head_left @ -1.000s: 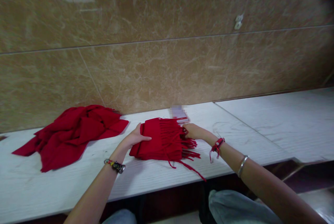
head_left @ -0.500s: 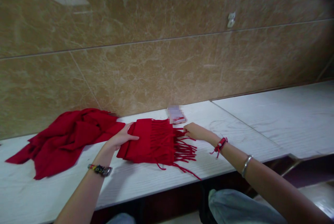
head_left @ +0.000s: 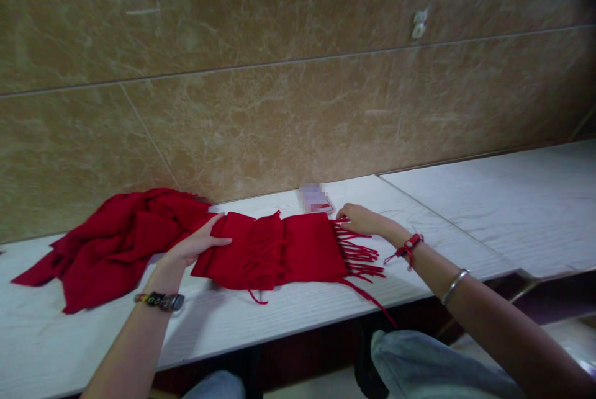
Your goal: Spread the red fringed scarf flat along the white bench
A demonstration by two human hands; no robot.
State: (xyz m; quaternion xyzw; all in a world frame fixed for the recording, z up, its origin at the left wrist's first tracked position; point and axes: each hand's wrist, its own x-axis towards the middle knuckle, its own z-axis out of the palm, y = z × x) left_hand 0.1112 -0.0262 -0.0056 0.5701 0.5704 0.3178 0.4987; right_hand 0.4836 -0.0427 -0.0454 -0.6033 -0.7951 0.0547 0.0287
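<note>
A red fringed scarf (head_left: 311,249) lies folded in layers on the white tabletop (head_left: 223,331). My left hand (head_left: 199,242) grips its left end, with the thumb on top and the other fingers mostly hidden by the cloth. At the far right corner my right hand (head_left: 362,219) pinches strands of the fringe between its fingertips. One row of fringe lies across the middle of the folded cloth; another spreads out at the right end, where a long strand hangs over the table's front edge.
A crumpled red cloth (head_left: 116,244) lies to the left, close against the brown marble wall (head_left: 261,132). Behind the scarf is a flat rectangular item, partly blurred, with a reddish edge (head_left: 321,208). A seam crosses the tabletop on the right.
My right hand has moved right, drawing the fringed top layer out so that a second row of fringe shows mid-scarf. My left hand has shifted slightly left, still holding the left end.
</note>
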